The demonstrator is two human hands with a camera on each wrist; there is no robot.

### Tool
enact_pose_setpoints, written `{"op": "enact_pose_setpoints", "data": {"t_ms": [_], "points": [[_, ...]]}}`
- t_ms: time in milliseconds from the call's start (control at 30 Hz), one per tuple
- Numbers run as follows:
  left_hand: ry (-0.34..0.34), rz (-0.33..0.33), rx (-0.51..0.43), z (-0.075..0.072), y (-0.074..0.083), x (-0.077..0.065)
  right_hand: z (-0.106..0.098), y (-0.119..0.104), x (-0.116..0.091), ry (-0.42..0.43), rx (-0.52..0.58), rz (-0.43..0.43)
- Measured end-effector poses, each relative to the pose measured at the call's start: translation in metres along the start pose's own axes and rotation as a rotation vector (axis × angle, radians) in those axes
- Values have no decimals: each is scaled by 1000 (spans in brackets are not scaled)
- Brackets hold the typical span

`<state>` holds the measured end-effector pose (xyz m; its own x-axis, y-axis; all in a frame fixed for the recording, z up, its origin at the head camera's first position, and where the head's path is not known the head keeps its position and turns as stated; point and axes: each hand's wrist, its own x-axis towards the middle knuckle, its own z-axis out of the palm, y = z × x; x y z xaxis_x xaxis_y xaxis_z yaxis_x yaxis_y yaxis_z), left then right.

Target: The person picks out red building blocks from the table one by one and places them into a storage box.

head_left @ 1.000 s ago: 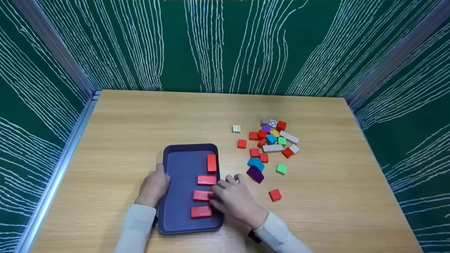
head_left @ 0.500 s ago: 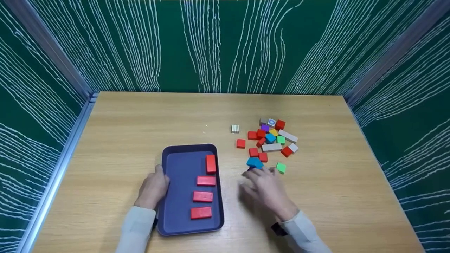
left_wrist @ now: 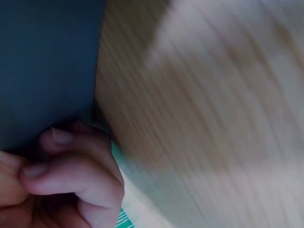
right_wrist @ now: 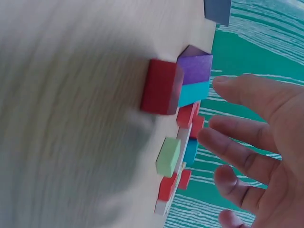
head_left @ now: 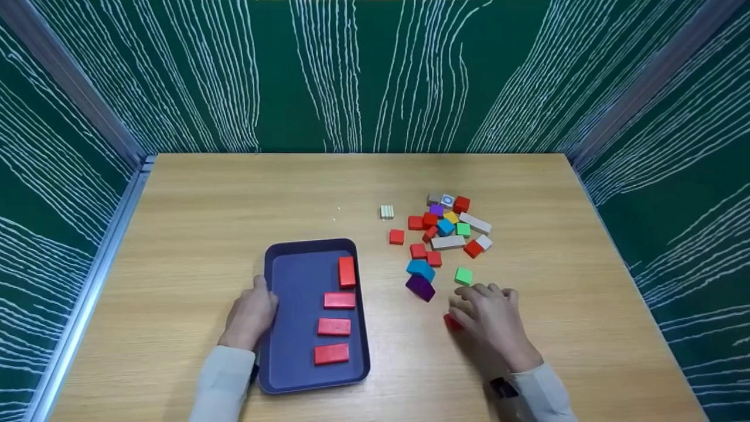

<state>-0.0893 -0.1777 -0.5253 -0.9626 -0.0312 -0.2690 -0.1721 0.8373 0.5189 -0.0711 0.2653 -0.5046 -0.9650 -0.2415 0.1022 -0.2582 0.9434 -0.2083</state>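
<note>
Just below the right hand [head_left: 493,321] lies 1 red block [right_wrist: 160,88].

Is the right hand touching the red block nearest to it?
Apart. The right wrist view shows a clear gap between the open right hand and the red block.

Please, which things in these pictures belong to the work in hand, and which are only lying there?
Apparently part of the work:
dark tray, held by the left hand
four red blocks in the tray
lone red block near the right hand

Apparently just lying about:
purple block
larger blue block beside it
striped block
two long grey blocks

Other red blocks: I cannot tell.
</note>
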Motion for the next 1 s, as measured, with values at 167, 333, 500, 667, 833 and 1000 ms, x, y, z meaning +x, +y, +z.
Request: {"op": "enact_pose_setpoints", "data": {"t_ms": [167, 333, 500, 667, 833, 1000], "points": [[-1, -4, -5, -1, -3, -1, 0, 1, -2, -12, -4, 6], [11, -3, 13, -3, -4, -3, 5, -2, -4, -40, -10, 2], [0, -9, 9, -4, -4, -5, 11, -3, -8, -126, -12, 23], [10, -4, 13, -3, -2, -5, 14, -2, -12, -175, -19, 38], [20, 15, -1, 0, -1, -4, 15, -2, -13, -148, -18, 23], [24, 23, 0, 1, 1, -2, 11, -7, -7, -120, 5, 9]]}}
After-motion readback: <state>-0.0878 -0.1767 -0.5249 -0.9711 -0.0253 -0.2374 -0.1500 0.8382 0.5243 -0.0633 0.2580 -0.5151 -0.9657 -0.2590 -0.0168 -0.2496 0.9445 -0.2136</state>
